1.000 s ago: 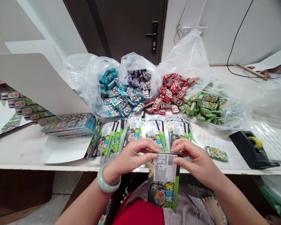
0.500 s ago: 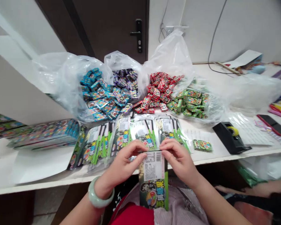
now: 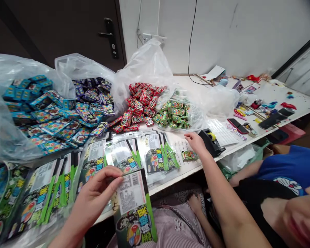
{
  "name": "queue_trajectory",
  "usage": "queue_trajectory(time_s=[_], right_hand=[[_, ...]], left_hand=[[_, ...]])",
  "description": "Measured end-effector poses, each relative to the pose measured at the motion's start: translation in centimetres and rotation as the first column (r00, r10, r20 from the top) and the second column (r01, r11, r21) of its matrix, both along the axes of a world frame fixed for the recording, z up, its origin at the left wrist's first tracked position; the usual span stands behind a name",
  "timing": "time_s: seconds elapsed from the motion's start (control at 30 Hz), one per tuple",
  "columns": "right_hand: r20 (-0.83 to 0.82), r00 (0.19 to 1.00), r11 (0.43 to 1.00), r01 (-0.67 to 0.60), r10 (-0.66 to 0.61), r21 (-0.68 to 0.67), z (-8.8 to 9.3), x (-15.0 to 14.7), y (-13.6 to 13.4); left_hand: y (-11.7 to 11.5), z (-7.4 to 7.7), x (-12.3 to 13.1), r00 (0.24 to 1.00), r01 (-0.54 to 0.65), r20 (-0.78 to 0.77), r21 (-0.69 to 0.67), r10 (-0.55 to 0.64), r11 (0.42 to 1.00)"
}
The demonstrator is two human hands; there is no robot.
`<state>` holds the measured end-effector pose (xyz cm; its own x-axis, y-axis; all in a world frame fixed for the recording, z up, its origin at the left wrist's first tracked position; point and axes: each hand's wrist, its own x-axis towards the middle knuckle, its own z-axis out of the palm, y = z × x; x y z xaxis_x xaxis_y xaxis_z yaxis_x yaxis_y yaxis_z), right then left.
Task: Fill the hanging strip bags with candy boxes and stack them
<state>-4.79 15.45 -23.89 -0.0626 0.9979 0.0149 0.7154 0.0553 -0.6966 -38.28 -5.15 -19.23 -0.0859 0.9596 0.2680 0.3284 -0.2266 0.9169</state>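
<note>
My left hand (image 3: 93,196) pinches the top left edge of a green and black printed packet (image 3: 134,210), white barcode label up, held over my lap below the table edge. My right hand (image 3: 196,143) is stretched out over the white table (image 3: 188,168), fingers apart and holding nothing. It sits just left of the black tape dispenser (image 3: 212,141) and just above a small green box (image 3: 189,155). More green and black packets (image 3: 157,156) lie fanned in a row along the table's front.
Clear plastic bags hold heaps of small boxes: blue (image 3: 38,110), purple (image 3: 93,100), red (image 3: 139,103), green (image 3: 174,115). A phone (image 3: 237,125) and small clutter lie at the far right. Another person in a blue shirt (image 3: 294,168) sits low at my right.
My right hand let go of the packet and reached out to the tape dispenser. My left hand alone keeps the packet. The view swung right, bringing the other person into sight.
</note>
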Motion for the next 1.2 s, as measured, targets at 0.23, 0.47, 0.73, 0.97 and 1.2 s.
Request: queue_trajectory(time_s=[0.23, 0.47, 0.73, 0.97, 1.2], right_hand=[[0.165, 0.985, 0.984, -0.016, 0.046, -0.179, -4.3, 4.2, 3.1], [0.032, 0.999, 0.979, -0.032, 0.039, -0.201, -2.7, 4.9, 1.6], [-0.410, 0.838, 0.905, -0.420, 0.359, -0.067, 6.8, -2.7, -5.5], [-0.438, 0.628, 0.679, -0.732, 0.643, -0.053, 10.3, -12.6, -10.9], [-0.482, 0.660, 0.639, -0.731, 0.576, -0.238, 8.8, -14.0, -10.1]], left_hand=[[0.3, -0.7, -0.1, 0.998, -0.029, -0.056, -0.073, 0.025, 0.997], [0.3, -0.6, 0.0, 0.998, -0.020, -0.056, -0.094, 0.014, 0.995], [0.3, 0.5, 2.1, 0.999, 0.035, -0.002, -0.087, -0.036, 0.996], [-0.1, 0.7, 2.4, 0.997, 0.072, -0.009, -0.046, -0.072, 0.996], [-0.3, 0.4, 1.7, 0.995, 0.095, 0.043, -0.036, -0.093, 0.995]])
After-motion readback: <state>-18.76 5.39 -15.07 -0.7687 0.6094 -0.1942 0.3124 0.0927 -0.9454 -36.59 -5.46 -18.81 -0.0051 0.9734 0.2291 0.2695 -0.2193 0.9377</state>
